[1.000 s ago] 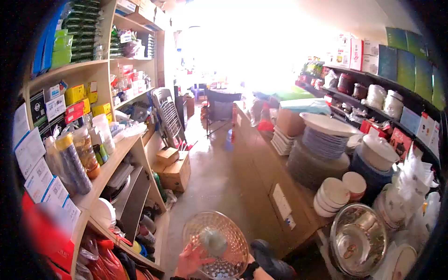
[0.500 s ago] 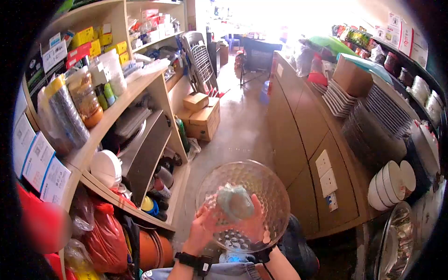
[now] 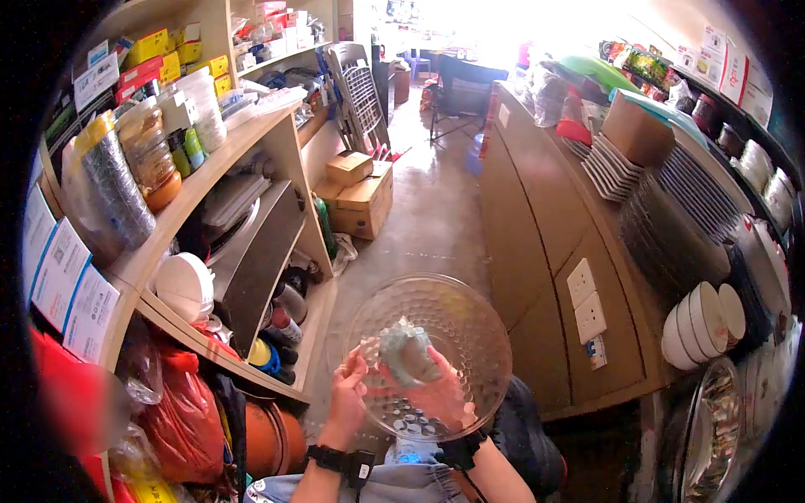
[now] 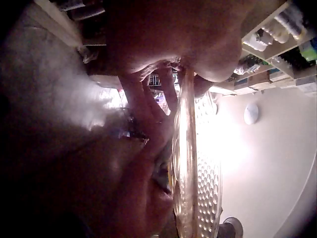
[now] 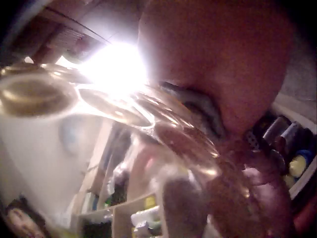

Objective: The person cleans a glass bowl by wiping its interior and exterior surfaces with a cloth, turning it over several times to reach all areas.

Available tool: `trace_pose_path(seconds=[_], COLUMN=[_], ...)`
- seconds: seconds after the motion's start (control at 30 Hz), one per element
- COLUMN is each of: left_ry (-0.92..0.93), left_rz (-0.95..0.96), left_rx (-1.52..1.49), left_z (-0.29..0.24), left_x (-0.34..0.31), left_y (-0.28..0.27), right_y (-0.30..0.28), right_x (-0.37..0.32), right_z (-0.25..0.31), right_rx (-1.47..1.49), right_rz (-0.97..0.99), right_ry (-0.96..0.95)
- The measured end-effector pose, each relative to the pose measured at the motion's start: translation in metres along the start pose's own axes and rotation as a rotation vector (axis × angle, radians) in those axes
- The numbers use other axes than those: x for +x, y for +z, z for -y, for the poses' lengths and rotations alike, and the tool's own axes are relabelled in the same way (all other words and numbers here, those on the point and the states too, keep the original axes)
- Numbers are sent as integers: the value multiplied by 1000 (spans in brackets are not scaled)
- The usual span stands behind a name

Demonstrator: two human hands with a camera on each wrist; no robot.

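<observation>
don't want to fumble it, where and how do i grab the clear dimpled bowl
I'd take the clear dimpled bowl by its rim, from left and right, thumb on one face and fingers on the other. The edge is narrow and round; the left hand pinches its left side, and the right edge looks free, the right hand and cloth being nearer the middle.

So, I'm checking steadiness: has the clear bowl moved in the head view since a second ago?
Yes, upward: the bowl had its top edge level with the lower end of the white sockets, now near their upper end. Head motion may contribute.
</observation>
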State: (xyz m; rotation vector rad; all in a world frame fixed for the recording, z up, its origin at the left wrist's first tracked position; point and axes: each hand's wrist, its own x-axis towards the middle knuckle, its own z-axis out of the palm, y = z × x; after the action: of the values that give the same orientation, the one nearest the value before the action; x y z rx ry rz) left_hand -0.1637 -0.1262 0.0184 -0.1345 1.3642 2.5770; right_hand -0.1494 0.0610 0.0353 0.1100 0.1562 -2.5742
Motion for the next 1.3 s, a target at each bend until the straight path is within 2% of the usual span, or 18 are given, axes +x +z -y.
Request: trace_pose_path(seconds=[0.07,0.13,0.17,0.23,0.27,0.33,0.37,0.43,0.53,0.57,0.63,0.67,0.97,1.03,1.07,1.13,1.27,1.3], left_ry=[17,26,21,8,18,23,15,-2,19,27,28,46,106,128,131,135,164,177], left_rz=[-31,-59,-67,-79,-30,12,28,39,-22,-28,-44,-55,-165,-163,-172,-183,-222,-247], left_rx=[-17,-30,-42,-56,-42,-33,-27,-27,-138,-126,-115,-93,-70,-64,-58,-51,-108,-118], left_z=[2,1,-5,-13,-21,-25,-27,-27,-28,-33,-35,-39,-39,-37,-37,-35,-35,-35], left_x=[2,0,-2,-9,-8,-10,-9,-13,-13,-11,-15,-13,-8,-8,-8,-8,-8,-8], left_y=[-6,-5,-2,4,5,6,5,5,7,4,1,-1,-8,-8,-7,-7,-4,-3], right_y=[2,30,31,29,27,9,-3,-9,38,28,-5,-11,13,20,-5,-77,-43,-32], right_x=[6,3,5,0,1,-1,6,15,2,7,14,19,31,19,22,30,26,25], right_z=[-4,-7,-8,-11,-9,-3,-7,-21,-21,-21,-25,-28,-35,-26,-22,-13,-12,-11], right_rx=[-13,471,468,-140,-144,267,264,-355,-122,-125,-1149,-1269,-943,-513,-512,-1528,-1712,-2098], right_rz=[10,534,532,-4,-2,410,408,-182,68,67,-296,-349,-275,84,83,-404,-500,-393], right_ry=[-34,230,232,-125,-125,104,105,-442,-213,-213,-555,-651,-766,-477,-475,-818,-727,-947])
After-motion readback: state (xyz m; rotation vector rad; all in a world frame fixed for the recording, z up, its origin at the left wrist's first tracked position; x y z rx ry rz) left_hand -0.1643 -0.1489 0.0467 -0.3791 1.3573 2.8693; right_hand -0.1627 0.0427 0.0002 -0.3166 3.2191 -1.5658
